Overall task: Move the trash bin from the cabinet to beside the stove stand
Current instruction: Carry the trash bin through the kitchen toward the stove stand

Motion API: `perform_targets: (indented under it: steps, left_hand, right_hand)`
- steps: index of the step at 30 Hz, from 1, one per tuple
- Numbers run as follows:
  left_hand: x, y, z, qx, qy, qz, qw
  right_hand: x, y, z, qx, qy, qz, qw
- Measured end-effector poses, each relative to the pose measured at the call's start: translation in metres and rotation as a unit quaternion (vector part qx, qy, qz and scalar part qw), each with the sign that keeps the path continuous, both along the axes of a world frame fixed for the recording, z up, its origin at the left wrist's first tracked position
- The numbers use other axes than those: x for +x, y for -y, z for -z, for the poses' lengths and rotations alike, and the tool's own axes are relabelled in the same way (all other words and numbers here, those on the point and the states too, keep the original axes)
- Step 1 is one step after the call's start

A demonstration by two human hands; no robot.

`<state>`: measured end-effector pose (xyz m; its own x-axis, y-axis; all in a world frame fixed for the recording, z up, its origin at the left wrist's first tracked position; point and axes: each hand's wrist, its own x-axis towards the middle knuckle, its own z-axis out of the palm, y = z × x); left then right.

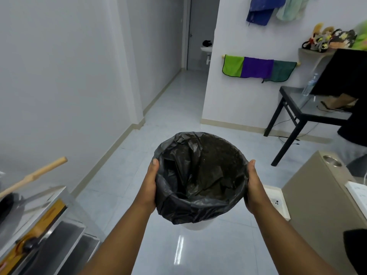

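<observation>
The trash bin [200, 181] is a small white bin lined with a black plastic bag, seen from above in the middle of the view, held up over the tiled floor. My left hand [150, 185] grips its left side and my right hand [253, 187] grips its right side, thumbs on the rim. The bag looks empty inside. The steel stove stand [45, 241] with a burner and a pan sits at the lower left. A beige cabinet [317, 205] stands at the lower right.
A wooden handle [37, 172] sticks out from the pan at the left. A black table [297, 114] stands at the right by the wall, with cables on the floor below it. A towel rail [258, 67] hangs on the wall. A corridor leads away ahead.
</observation>
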<state>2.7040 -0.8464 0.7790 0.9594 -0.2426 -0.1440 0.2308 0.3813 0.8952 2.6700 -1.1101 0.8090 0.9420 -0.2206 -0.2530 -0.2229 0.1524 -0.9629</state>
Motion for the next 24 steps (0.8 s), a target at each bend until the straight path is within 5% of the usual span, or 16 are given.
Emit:
perform_targets:
  steps: [11, 24]
  left_hand:
    - [0.195, -0.022, -0.003, 0.002, -0.010, -0.056, 0.998]
    - [0.364, -0.060, 0.011, -0.011, -0.056, -0.263, 0.963]
  right_hand:
    - [0.217, -0.020, 0.001, 0.007, 0.026, -0.060, 0.998]
    - [0.496, -0.076, 0.021, -0.008, -0.019, -0.244, 0.970]
